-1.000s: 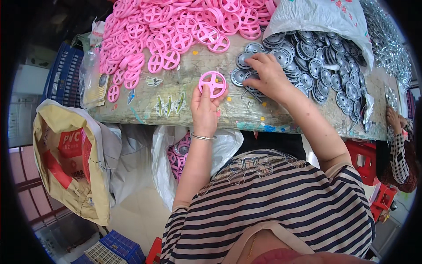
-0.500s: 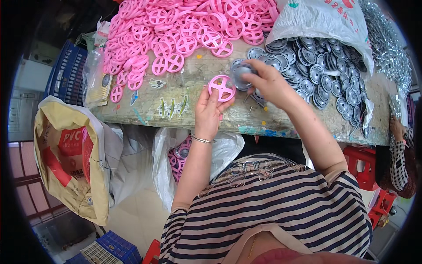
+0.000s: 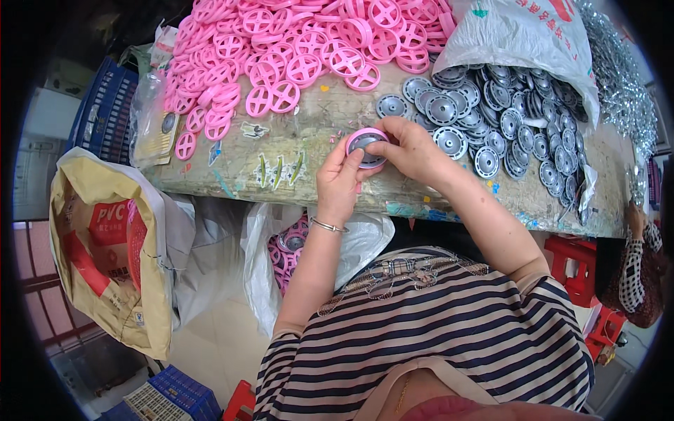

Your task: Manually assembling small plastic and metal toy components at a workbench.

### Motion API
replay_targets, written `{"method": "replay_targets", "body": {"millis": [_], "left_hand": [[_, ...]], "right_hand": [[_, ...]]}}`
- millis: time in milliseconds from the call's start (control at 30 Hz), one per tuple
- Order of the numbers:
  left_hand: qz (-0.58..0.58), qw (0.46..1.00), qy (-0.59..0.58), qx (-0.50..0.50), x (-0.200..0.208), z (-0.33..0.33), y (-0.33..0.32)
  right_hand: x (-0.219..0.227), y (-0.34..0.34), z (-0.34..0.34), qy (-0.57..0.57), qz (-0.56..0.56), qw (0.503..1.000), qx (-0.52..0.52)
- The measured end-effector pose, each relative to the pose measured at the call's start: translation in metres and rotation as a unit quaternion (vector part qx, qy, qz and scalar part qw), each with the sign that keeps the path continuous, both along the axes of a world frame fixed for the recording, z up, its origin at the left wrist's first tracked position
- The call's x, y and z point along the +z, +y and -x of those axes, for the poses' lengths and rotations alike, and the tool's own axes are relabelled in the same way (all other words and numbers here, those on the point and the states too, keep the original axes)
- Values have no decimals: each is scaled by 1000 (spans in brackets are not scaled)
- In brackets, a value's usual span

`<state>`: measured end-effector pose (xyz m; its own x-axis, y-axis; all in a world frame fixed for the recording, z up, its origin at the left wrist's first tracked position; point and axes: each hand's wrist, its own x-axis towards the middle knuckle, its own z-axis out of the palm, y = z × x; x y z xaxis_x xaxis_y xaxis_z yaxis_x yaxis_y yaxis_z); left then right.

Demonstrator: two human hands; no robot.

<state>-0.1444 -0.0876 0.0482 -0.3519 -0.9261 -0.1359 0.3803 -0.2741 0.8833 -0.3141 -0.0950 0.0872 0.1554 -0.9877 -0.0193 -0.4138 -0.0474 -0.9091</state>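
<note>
Between my two hands, above the front of the table, is a pink plastic wheel ring point(image 3: 359, 132) with a grey wheel disc point(image 3: 366, 144) sitting in its face. My left hand point(image 3: 338, 179) grips the ring from the left, its thumb on the disc. From the right, my right hand point(image 3: 411, 151) has its fingers and thumb pressed on the disc and the ring's edge. Whether the disc is fully seated I cannot tell, since fingers cover part of it. Just beyond, a loose grey disc point(image 3: 392, 106) lies on the table.
A large heap of pink rings point(image 3: 309, 42) covers the table's far side. Grey discs point(image 3: 495, 95) spill from a white sack point(image 3: 516, 35) at right. Below the table's edge hangs a white bag point(image 3: 361, 235) holding pink wheels. A yellow-brown sack point(image 3: 158, 309) stands at left.
My right hand has brought the grey disc leftward onto the pink ring in my left hand. The ring's open cross spokes are now covered by the disc.
</note>
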Motion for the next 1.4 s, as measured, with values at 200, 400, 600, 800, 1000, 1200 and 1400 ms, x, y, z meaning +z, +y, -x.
{"method": "replay_targets", "body": {"millis": [200,400,600,800,1000,1200,1400], "left_hand": [[25,1000,0,11,3,6,3],[43,995,88,3,2,8,4],[53,996,54,49,-8,10,3],[-30,997,-62,23,-14,12,-2],[17,1000,-8,7,-27,11,0],[97,995,-29,-3,-18,9,2],[101,993,-54,2,-10,13,5]], "right_hand": [[-6,4,3,-35,-45,998,-3],[-4,1,8,-181,-112,976,-47],[26,2,-8,-250,-147,956,-37],[18,24,-92,34,101,992,73],[15,14,-96,-4,129,984,126],[17,-55,-36,37,59,997,27],[-20,-122,-15,332,340,873,-111]]}}
